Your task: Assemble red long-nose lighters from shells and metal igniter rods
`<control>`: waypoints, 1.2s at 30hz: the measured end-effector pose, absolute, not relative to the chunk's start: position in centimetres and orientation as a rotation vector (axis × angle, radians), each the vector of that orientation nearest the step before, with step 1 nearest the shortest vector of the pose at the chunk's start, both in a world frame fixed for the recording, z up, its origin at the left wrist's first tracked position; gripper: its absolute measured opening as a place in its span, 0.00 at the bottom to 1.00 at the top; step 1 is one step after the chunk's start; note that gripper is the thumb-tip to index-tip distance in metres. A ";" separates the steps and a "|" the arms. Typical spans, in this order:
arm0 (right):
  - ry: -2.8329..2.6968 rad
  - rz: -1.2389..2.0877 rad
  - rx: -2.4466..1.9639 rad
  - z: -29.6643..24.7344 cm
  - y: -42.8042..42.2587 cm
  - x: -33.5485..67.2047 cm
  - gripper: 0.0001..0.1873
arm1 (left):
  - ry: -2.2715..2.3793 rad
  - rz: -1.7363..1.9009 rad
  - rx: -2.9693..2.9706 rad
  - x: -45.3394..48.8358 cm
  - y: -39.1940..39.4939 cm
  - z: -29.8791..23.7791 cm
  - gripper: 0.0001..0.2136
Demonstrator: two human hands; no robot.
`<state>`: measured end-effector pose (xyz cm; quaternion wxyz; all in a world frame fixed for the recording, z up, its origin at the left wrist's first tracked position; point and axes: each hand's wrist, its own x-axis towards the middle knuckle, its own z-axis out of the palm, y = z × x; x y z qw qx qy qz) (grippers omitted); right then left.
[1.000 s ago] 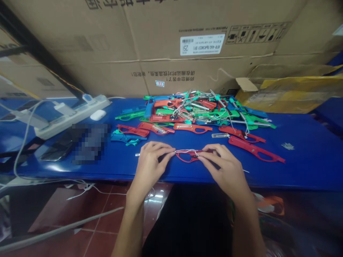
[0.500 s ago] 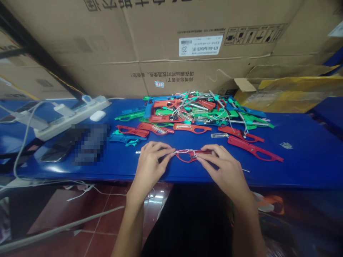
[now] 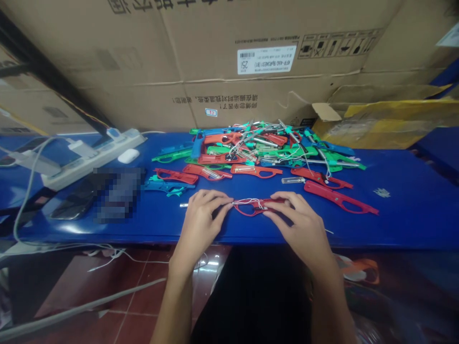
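A red lighter casing (image 3: 247,208) with a trigger loop lies level in front of me, thin white wires (image 3: 247,200) looped along its top. My left hand (image 3: 207,210) is closed in a pinch at the casing's left end, and a bit of metal tube (image 3: 184,205) sticks out beyond the fingers. At the right part, my right hand (image 3: 296,214) pinches the casing beside a small dark piece (image 3: 258,209) where the wires end. My fingertips hide both ends of the casing.
Behind my hands is a pile of red, green and blue lighter parts (image 3: 265,148). A red casing (image 3: 340,198) lies to the right. On the left are a power strip (image 3: 96,155), a phone (image 3: 73,200) and a white earbud case (image 3: 128,155). Cardboard boxes (image 3: 215,57) stand behind.
Both hands keep nearly the same pose. The right fingertips have shifted slightly at the casing and the dark piece; the camera view has moved a little.
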<state>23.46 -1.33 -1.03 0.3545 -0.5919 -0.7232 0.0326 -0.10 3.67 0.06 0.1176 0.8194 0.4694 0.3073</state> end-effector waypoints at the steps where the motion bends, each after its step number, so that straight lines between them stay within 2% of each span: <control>1: -1.875 0.097 -1.523 -1.0 -1.3 23.5 0.09 | 1.367 0.882 2.420 0.0 3.6 0.2 0.06; 36: -1.908 0.139 -1.407 -0.9 -1.4 23.9 0.09 | 1.259 0.848 2.582 0.4 3.1 0.6 0.08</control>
